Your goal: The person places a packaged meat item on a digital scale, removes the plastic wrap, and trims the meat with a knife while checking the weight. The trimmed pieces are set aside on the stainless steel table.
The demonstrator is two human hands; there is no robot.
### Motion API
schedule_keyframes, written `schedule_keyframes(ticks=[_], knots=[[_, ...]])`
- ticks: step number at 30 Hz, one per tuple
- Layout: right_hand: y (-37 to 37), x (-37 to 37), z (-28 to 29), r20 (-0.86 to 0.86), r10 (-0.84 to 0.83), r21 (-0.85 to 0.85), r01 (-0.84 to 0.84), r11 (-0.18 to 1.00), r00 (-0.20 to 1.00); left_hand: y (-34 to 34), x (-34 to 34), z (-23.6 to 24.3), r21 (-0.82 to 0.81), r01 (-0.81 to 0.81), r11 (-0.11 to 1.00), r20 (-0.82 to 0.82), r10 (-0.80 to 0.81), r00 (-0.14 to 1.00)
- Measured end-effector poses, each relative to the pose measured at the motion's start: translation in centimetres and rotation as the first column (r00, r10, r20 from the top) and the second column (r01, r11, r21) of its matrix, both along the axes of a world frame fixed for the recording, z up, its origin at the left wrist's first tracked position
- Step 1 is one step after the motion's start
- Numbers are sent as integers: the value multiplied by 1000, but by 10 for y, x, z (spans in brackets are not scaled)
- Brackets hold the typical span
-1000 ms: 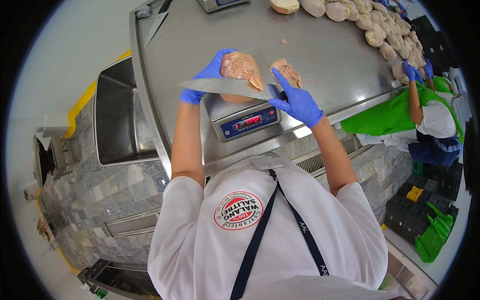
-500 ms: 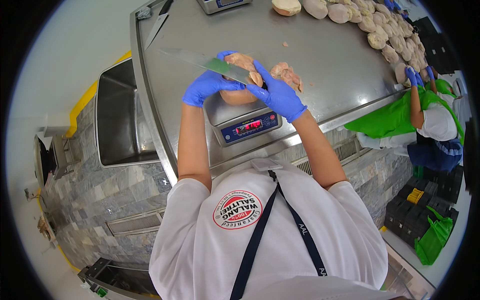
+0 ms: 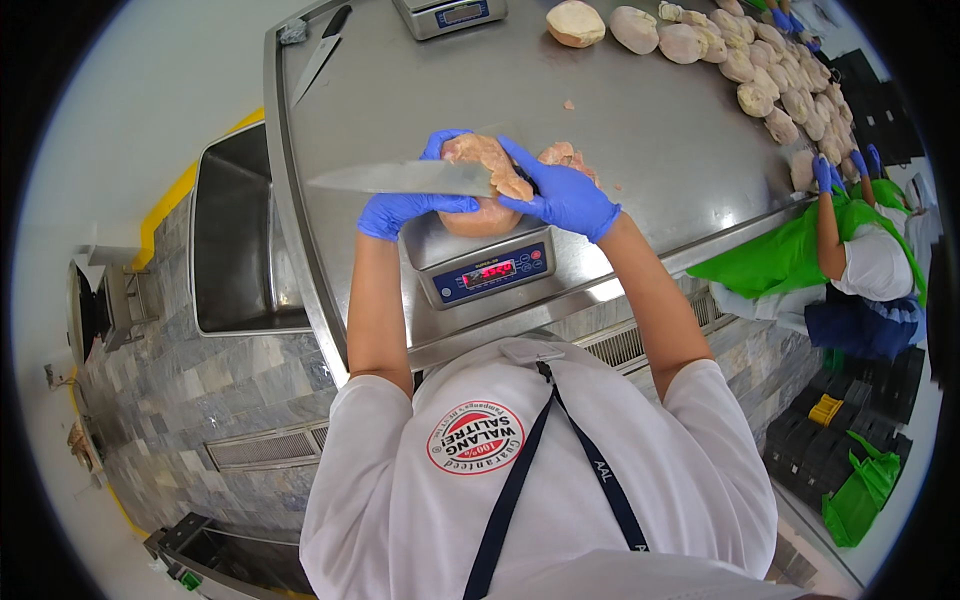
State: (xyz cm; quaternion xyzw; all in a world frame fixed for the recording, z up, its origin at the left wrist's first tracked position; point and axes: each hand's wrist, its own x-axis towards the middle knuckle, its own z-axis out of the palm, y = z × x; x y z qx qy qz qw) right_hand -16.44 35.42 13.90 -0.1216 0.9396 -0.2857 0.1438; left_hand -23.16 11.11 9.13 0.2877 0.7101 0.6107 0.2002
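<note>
On a digital scale (image 3: 488,268) sits a large rounded piece of pale pink meat (image 3: 480,218). My left hand (image 3: 405,210), in a blue glove, grips it from the left, thumb in front and fingers behind. My gloved right hand (image 3: 570,195) is closed around a knife (image 3: 400,178), its handle mostly hidden by the fingers. The long blade points left and lies across the meat, between my left thumb and fingers. A flap of meat (image 3: 512,182) bulges over the blade near my right hand. Behind that hand lies a small heap of trimmings (image 3: 567,158).
A second knife (image 3: 318,62) lies at the table's far left corner, near a second scale (image 3: 450,14). Many rounded meat pieces (image 3: 755,70) cover the far right. Beside them works a person in a green apron (image 3: 765,245). A steel tub (image 3: 235,235) stands left of the steel table.
The blade has turned from a slant to nearly level across the meat. The flap beside my right hand now stands out more. The reading on the scale has changed.
</note>
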Motion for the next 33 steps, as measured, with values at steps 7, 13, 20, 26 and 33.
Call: schedule_keyframes(ticks=[7,13,20,26,33], knots=[[3,-27,-2,12,-62,-142,63,988,998,14,-5,-16,-51,-46,998,52,49,997],[19,-22,-46,-91,-216,-562,129,817,972,31,9,-2,36,-135,990,109,130,985],[34,3,-47,623,2,-778,619,112,782,27,35,29,-103,-227,968,80,236,969],[39,-5,-82,-480,-323,-508,41,861,816,86,39,46,-411,-525,746,-288,440,851],[109,-23,-93,-92,-464,-597,324,734,881,74,28,40,-371,-472,799,-327,363,872]])
